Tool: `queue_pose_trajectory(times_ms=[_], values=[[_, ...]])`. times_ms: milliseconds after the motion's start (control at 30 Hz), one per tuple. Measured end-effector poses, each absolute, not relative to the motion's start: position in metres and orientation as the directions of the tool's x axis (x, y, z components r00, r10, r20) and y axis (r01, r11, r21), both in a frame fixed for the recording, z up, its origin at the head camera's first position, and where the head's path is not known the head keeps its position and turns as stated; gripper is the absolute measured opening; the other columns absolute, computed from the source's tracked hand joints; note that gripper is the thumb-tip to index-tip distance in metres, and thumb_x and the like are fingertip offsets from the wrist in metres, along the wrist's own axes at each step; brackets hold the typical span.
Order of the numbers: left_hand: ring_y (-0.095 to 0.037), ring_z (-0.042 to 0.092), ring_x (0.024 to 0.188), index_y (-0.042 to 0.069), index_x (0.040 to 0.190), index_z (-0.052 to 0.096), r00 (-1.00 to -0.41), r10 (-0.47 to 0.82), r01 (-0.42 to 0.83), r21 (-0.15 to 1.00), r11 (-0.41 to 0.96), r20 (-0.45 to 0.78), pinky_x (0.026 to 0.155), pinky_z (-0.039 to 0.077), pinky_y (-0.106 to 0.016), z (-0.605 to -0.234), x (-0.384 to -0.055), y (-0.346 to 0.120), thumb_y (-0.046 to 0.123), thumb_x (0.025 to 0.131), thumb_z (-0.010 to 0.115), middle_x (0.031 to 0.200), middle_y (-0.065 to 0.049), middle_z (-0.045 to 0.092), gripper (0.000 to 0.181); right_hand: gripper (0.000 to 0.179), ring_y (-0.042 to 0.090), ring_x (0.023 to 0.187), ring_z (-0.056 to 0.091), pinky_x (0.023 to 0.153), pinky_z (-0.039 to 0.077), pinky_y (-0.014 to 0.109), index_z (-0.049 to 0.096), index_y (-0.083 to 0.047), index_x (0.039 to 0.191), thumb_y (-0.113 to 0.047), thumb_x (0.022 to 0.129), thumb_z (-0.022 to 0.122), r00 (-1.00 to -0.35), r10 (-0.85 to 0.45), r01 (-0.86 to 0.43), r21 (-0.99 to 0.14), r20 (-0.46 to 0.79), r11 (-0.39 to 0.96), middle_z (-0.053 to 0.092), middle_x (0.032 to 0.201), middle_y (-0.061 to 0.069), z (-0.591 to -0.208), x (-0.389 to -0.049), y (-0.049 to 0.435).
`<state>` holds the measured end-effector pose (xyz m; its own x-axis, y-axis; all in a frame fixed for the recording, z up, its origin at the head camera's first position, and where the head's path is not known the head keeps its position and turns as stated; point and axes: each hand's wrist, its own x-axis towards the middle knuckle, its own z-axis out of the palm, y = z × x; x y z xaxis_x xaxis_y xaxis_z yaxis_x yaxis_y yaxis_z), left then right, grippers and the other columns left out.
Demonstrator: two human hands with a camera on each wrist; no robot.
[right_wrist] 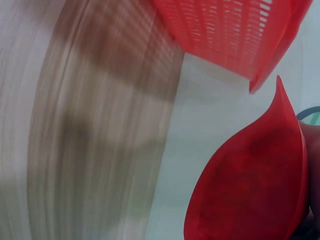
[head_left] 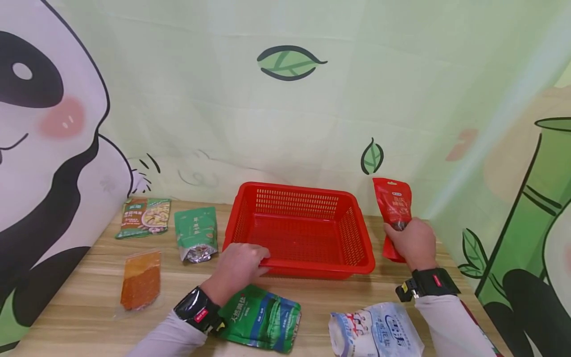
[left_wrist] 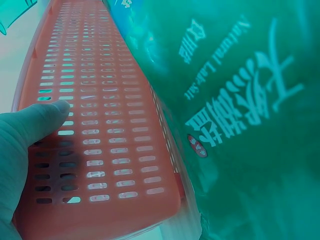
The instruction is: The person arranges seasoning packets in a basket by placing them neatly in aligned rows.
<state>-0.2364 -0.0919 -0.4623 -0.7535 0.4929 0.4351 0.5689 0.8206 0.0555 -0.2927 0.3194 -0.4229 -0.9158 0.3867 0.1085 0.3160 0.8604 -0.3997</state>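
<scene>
My left hand (head_left: 238,265) grips the front rim of a red plastic basket (head_left: 321,270) near its left corner. In the left wrist view, the thumb (left_wrist: 42,117) lies against the slotted outer wall. To the right of the basket, my right hand (head_left: 415,243) holds a red pouch (head_left: 394,198) upright by its lower half. The right wrist view shows the pouch's red bottom (right_wrist: 250,185) close up, with most of that hand hidden behind it. Below my left wrist lies a green and blue salt pouch (head_left: 263,320), partly covered by the wrist.
Left of the basket are a green pouch (head_left: 196,230) with a silvery bottom, a brown-green packet (head_left: 144,218) and a clear bag of orange-red powder (head_left: 140,280). A white-blue bag (head_left: 379,329) lies at the front right. A printed cloth (head_left: 312,129) hangs behind the wooden table (head_left: 80,307).
</scene>
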Motion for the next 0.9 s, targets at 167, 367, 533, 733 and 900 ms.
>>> queue_pose_trajectory(times_ms=[167, 367, 533, 733, 900], values=[[-0.007, 0.059, 0.056, 0.019, 0.087, 0.076, -0.752, 0.495, 0.572, 0.057, 0.818, 0.436, 0.056, 0.048, -0.018, -0.463, -0.236, -0.092, 0.038, 0.074, 0.093, 0.071, 0.007, 0.073, 0.029, 0.061, 0.033, 0.078, 0.06, 0.063, 0.052, 0.036, 0.054, 0.007, 0.111, -0.048, 0.09, 0.07, -0.927, 0.34, 0.254, -0.404, 0.157, 0.879, 0.066, 0.095, 0.024, -0.417, -0.288, 0.313], [-0.007, 0.06, 0.057, 0.019, 0.089, 0.077, -0.752, 0.495, 0.575, 0.069, 0.815, 0.435, 0.058, 0.05, -0.019, -0.462, -0.236, -0.092, 0.038, 0.073, 0.093, 0.073, 0.006, 0.074, 0.029, 0.058, 0.033, 0.078, 0.062, 0.068, 0.056, 0.04, 0.055, 0.004, 0.111, -0.047, 0.089, 0.073, -0.934, 0.296, 0.191, -0.416, 0.202, 0.889, 0.067, 0.096, 0.023, -0.409, -0.28, 0.3], [-0.007, 0.06, 0.057, 0.019, 0.089, 0.077, -0.757, 0.494, 0.572, 0.067, 0.817, 0.428, 0.058, 0.051, -0.019, -0.46, -0.236, -0.092, 0.038, 0.074, 0.093, 0.074, 0.006, 0.074, 0.029, 0.059, 0.032, 0.078, 0.064, 0.072, 0.061, 0.044, 0.055, 0.003, 0.114, -0.045, 0.088, 0.075, -0.936, 0.265, 0.144, -0.435, 0.231, 0.889, 0.068, 0.099, 0.022, -0.403, -0.271, 0.288], [-0.007, 0.059, 0.057, 0.019, 0.089, 0.076, -0.759, 0.496, 0.575, 0.078, 0.814, 0.423, 0.057, 0.05, -0.019, -0.46, -0.236, -0.092, 0.037, 0.074, 0.092, 0.075, 0.006, 0.074, 0.029, 0.061, 0.029, 0.076, 0.067, 0.07, 0.063, 0.042, 0.056, 0.001, 0.116, -0.049, 0.087, 0.076, -0.945, 0.209, 0.073, -0.459, 0.253, 0.885, 0.069, 0.1, 0.02, -0.398, -0.26, 0.275], [-0.007, 0.057, 0.057, 0.018, 0.089, 0.076, -0.763, 0.495, 0.578, 0.094, 0.811, 0.416, 0.057, 0.048, -0.019, -0.46, -0.236, -0.093, 0.036, 0.075, 0.092, 0.074, 0.006, 0.074, 0.028, 0.061, 0.03, 0.08, 0.068, 0.073, 0.063, 0.044, 0.055, 0.0, 0.118, -0.048, 0.087, 0.077, -0.95, 0.178, 0.038, -0.472, 0.256, 0.881, 0.069, 0.103, 0.019, -0.393, -0.253, 0.262]])
